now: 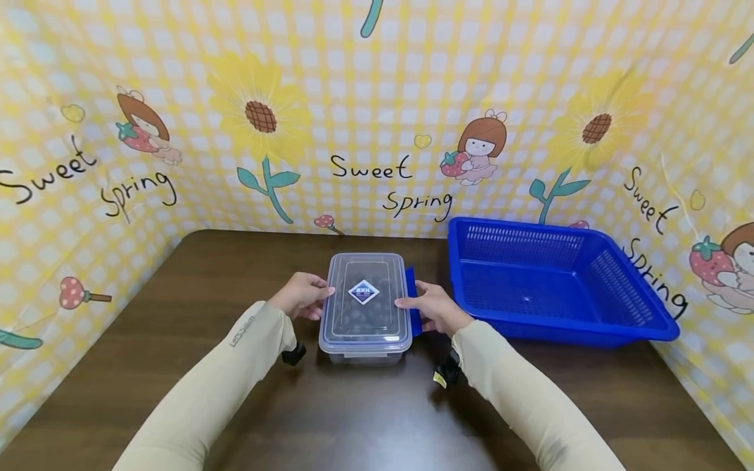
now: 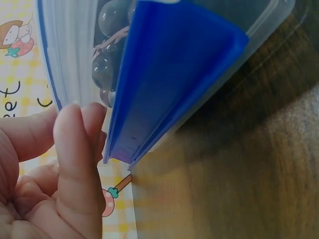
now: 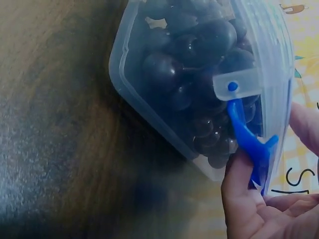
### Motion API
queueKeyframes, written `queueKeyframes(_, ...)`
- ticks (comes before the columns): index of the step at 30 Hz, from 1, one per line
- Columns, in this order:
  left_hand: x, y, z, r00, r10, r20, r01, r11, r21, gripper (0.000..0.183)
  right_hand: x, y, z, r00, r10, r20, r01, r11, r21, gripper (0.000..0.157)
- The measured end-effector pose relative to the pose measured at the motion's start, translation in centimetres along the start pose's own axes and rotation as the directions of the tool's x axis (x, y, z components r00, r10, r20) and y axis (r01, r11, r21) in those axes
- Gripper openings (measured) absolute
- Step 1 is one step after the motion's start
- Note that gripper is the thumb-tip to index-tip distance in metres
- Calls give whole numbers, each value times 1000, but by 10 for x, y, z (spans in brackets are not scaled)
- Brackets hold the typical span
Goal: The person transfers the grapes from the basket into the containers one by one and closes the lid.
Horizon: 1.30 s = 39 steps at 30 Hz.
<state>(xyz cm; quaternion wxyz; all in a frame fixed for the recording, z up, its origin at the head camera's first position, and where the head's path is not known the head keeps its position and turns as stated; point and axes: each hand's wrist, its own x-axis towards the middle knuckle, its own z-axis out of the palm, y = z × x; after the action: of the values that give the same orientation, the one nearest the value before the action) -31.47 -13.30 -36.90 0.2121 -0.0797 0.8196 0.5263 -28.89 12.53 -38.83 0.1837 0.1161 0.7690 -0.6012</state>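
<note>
A clear plastic food container [image 1: 371, 327] stands on the table, its lid [image 1: 365, 268] on. Dark grapes [image 3: 162, 69] show through its wall. My left hand [image 1: 302, 296] holds the left edge, thumb at the lid's rim and curled fingers at the side. Beside those fingers, a blue side latch [image 2: 174, 55] lies along the wall in the left wrist view. My right hand [image 1: 437, 307] grips the right edge, thumb on top of the lid. Its fingers touch the other blue latch [image 3: 249, 142], which sticks outward from the container.
A blue perforated plastic basket [image 1: 530, 320] stands on the dark wooden table [image 1: 247, 261] to the right, close to my right hand. A yellow checked cloth [image 1: 365, 85] with printed flowers and figures hangs behind and at both sides.
</note>
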Motion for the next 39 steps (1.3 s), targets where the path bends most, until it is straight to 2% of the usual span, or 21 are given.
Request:
queueKeyframes(7, 0, -4, -2, 1000, -4, -3, 4, 1000, 11, 40, 0, -6, 11, 998, -49, 37, 48, 998, 31, 75)
queueKeyframes(13, 0, -3, -3, 1000, -8, 0, 8, 1000, -9, 40, -2, -13, 12, 999, -29, 32, 28, 999, 21, 74)
queueKeyframes(18, -1, -4, -5, 1000, 0, -4, 0, 1000, -12, 40, -4, -18, 15, 999, -38, 35, 38, 999, -4, 71)
queueKeyframes(25, -2, -5, -2, 1000, -19, -6, 19, 1000, -19, 41, -5, -19, 15, 997, -60, 53, 63, 996, -55, 58)
queueKeyframes(30, -1, -5, -1, 999, -32, -8, 31, 999, -21, 40, -4, -17, 14, 997, -49, 53, 52, 997, -57, 60)
queueKeyframes(39, 1, -3, -3, 1000, -30, -3, 30, 999, -25, 41, -4, -22, 13, 997, -55, 46, 59, 993, -99, 51)
